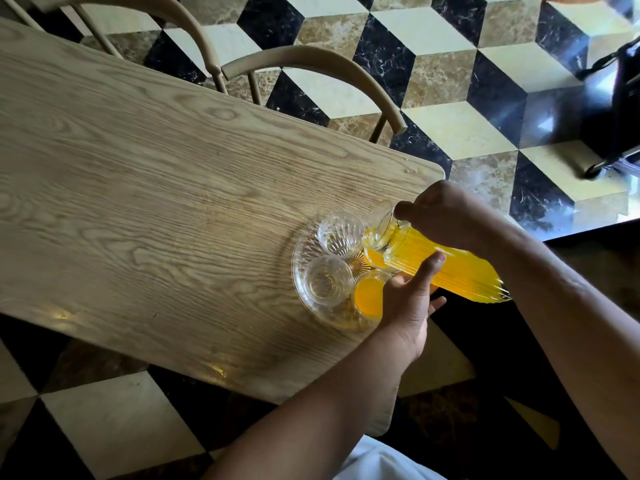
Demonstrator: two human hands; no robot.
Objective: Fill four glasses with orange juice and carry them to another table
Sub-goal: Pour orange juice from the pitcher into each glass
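Observation:
A ribbed glass jug (450, 268) full of orange juice is tilted with its mouth down over a glass (374, 259) that holds some juice. My right hand (446, 216) grips the jug near its neck. My left hand (410, 299) supports the jug's underside, thumb on its side. A round clear glass tray (301, 285) on the wooden table (156, 188) carries the glasses. Two of them (341, 233) (325, 284) hold no juice. The near glass (369, 294) is full of juice.
Two tan chairs (311, 64) stand at the table's far side on a floor of black, cream and brown tiles. A black wheeled object (616, 126) sits at the right. The table corner (436, 171) lies just beyond my right hand.

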